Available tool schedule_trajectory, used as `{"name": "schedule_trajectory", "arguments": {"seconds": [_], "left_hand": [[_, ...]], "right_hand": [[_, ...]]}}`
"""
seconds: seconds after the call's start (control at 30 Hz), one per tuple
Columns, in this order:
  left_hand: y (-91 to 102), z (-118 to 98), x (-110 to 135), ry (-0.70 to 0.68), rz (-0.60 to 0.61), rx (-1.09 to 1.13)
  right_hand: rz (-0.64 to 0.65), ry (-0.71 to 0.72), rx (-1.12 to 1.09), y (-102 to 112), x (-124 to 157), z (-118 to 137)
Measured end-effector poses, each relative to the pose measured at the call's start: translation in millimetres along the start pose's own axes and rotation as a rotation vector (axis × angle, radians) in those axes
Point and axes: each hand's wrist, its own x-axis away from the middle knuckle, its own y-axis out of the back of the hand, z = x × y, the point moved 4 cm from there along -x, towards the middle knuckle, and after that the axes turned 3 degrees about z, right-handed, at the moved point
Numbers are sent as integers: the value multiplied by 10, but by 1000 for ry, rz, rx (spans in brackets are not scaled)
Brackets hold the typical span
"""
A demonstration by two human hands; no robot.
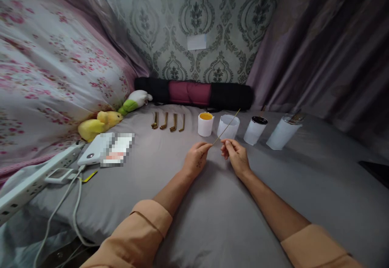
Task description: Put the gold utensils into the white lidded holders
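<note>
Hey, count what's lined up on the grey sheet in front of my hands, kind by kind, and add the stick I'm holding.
Gold bent pieces: 4
Cups: 4
Thin stick, in the left hand: 1
Total: 9

The left hand pinches the near end of a thin stick, which slants up and away above the right hand. That hand's fingers are bunched close by, over the bed. Just beyond both hands stands a row of cups, and brass hooks lie beyond the left hand, further left.
</note>
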Motion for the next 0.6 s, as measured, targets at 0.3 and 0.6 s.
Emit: {"name": "schedule_trajectory", "arguments": {"seconds": [0.3, 0.6], "left_hand": [[-7, -57, 23, -32, 106, -199], [-19, -83, 35, -45, 206, -304]], "right_hand": [[22, -5, -56, -20, 3, 22], [72, -80, -147, -46, 1, -53]]}}
